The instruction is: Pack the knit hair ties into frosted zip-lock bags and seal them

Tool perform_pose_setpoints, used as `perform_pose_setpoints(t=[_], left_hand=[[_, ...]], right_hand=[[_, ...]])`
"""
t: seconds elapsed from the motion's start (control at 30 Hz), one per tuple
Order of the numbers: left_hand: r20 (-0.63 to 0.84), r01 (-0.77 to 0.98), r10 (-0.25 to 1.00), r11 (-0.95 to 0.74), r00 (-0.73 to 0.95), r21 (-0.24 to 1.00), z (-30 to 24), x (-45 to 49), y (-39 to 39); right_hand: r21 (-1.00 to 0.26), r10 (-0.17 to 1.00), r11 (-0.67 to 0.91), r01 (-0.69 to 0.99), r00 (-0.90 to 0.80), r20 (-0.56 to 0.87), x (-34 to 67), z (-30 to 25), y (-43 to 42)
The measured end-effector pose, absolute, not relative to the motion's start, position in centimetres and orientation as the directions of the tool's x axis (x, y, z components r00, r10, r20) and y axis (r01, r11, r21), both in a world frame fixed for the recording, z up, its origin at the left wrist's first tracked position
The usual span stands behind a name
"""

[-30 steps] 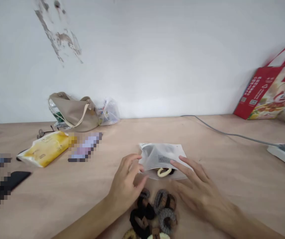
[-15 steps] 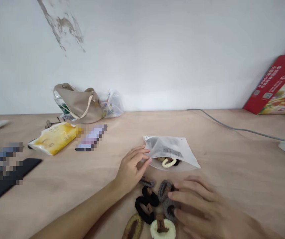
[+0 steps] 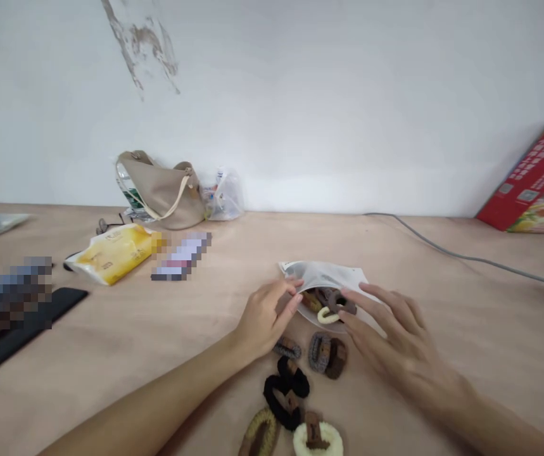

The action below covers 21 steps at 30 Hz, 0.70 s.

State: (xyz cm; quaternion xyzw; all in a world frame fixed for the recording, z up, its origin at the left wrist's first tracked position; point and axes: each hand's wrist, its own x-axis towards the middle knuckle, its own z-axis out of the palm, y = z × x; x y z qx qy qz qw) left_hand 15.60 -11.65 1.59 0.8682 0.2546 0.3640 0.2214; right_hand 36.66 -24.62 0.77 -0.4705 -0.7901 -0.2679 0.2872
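Note:
A frosted white zip pouch [image 3: 333, 277] lies on the wooden table [image 3: 234, 316] with its mouth toward me. My left hand [image 3: 266, 316] pinches the pouch's left lip and holds it up. My right hand [image 3: 385, 335] has its fingertips at the mouth, on a brown hair tie [image 3: 334, 300] going inside, beside a cream one [image 3: 327, 316]. In front of the pouch lie several loose hair ties: grey and brown [image 3: 327, 353], black [image 3: 287, 391], olive [image 3: 259, 434], cream [image 3: 318, 438].
At the back left stand a beige shoulder bag [image 3: 162, 190] and a clear plastic bag [image 3: 224, 195]. A yellow packet [image 3: 113, 251] and a black flat object [image 3: 19, 326] lie left. A grey cable [image 3: 461, 256] runs right toward a red box [image 3: 537, 183].
My right hand rose from the pile of hair ties to the pouch mouth, bringing a brown hair tie with it. The left hand kept hold of the pouch lip. The view shifted slightly.

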Motion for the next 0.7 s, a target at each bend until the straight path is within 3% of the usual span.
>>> perform_pose_setpoints(t=[0.17,0.4,0.57,0.7], left_hand=[[0.532,0.295,0.595,-0.786,0.602,0.544,1.5,15.5,-11.9],[0.557,0.329,0.61,-0.785,0.564,0.525,1.8,15.5,-12.2],[0.555,0.327,0.608,-0.785,0.568,0.526,1.9,15.5,-12.5],[0.555,0.299,0.587,-0.796,0.589,0.526,1.8,15.6,-12.6]], right_hand=[[0.116,0.618,0.602,0.79,-0.553,0.558,35.7,0.4,-25.9],[0.119,0.597,0.665,0.737,-0.621,0.507,34.7,0.2,-25.9],[0.11,0.577,0.583,0.805,-0.506,0.641,35.9,0.0,-25.0],[0.181,0.669,0.454,0.872,-0.468,0.578,35.9,-0.3,-23.9]])
